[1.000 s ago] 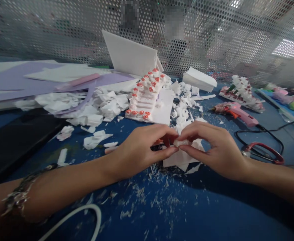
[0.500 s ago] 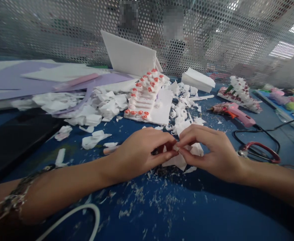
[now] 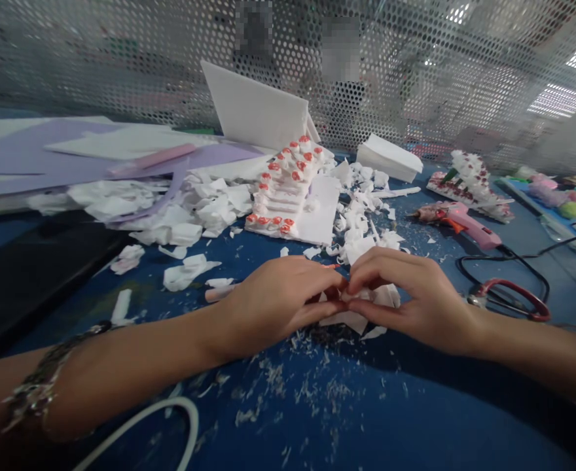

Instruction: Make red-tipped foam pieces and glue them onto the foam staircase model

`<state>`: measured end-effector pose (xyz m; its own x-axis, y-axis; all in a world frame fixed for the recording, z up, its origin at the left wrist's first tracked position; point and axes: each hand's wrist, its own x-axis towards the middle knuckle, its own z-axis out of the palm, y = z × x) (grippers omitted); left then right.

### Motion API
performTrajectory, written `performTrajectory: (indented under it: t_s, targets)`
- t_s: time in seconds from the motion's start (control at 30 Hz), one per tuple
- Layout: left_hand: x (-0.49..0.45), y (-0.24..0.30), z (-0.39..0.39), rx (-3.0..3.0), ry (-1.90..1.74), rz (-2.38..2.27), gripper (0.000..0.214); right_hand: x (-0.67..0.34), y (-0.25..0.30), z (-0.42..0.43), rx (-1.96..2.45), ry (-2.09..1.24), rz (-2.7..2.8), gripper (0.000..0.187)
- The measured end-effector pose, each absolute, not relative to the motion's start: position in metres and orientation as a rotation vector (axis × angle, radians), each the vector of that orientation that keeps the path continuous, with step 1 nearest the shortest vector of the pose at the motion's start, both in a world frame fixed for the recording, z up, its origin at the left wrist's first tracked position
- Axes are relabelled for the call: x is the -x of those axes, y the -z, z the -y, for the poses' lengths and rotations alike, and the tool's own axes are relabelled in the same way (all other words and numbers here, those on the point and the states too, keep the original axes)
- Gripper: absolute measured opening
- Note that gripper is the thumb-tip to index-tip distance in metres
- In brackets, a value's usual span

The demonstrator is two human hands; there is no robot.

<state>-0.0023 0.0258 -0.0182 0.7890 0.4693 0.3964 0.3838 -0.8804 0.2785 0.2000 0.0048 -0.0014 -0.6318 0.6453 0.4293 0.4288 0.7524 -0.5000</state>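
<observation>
My left hand [image 3: 302,288] and my right hand [image 3: 410,294] meet low over the table, thumbs and index fingers pinched together. A small crumpled piece of white tissue paper [image 3: 359,296] shows between the fingertips, partly hidden by them. Under the hands lie flat white paper scraps [image 3: 349,322]. Behind them stands a white stepped model [image 3: 283,203] edged with white paper knobs with red tops. Many torn and twisted paper bits [image 3: 354,216] lie to its right. A pinkish stick [image 3: 218,293] is half hidden behind my left wrist.
A pink glue gun [image 3: 469,226] with a black cord lies at right, near a white flowered piece [image 3: 469,176]. A folded paper stack [image 3: 389,157] sits at the back. Crumpled paper [image 3: 214,203] and a black flat object [image 3: 37,268] are at left. A perforated metal screen [image 3: 170,65] stands behind.
The fingertips of both hands have shifted slightly, and the right fingers arch a little wider, showing more of the paper. The view has moved very slightly; other things stay in place.
</observation>
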Motion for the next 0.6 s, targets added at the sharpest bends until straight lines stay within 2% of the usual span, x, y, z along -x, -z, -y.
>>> performTrajectory:
  t_s: [0.1, 0.23, 0.47, 0.6]
  targets:
    - [0.0007, 0.0191, -0.0261, -2.801, -0.686, -0.674, 0.019, -0.1977, 0.003, -0.0021, 0.788, -0.432, 2.327, 0.001]
    - [-0.0005, 0.0211, -0.0262, -2.785, -0.713, -0.666, 0.024, -0.1958, 0.0038, 0.0007, 0.736, -0.378, 2.303, 0.006]
    - [0.001, 0.0208, -0.0249, -2.698, -0.65, -0.712, 0.013, -0.1978, 0.0014, -0.0025, 0.741, -0.389, 2.337, 0.005]
    - [-0.0002, 0.0202, -0.0251, -2.743, -0.671, -0.685, 0.018, -0.1985, 0.0039, -0.0013, 0.715, -0.369, 2.351, 0.002]
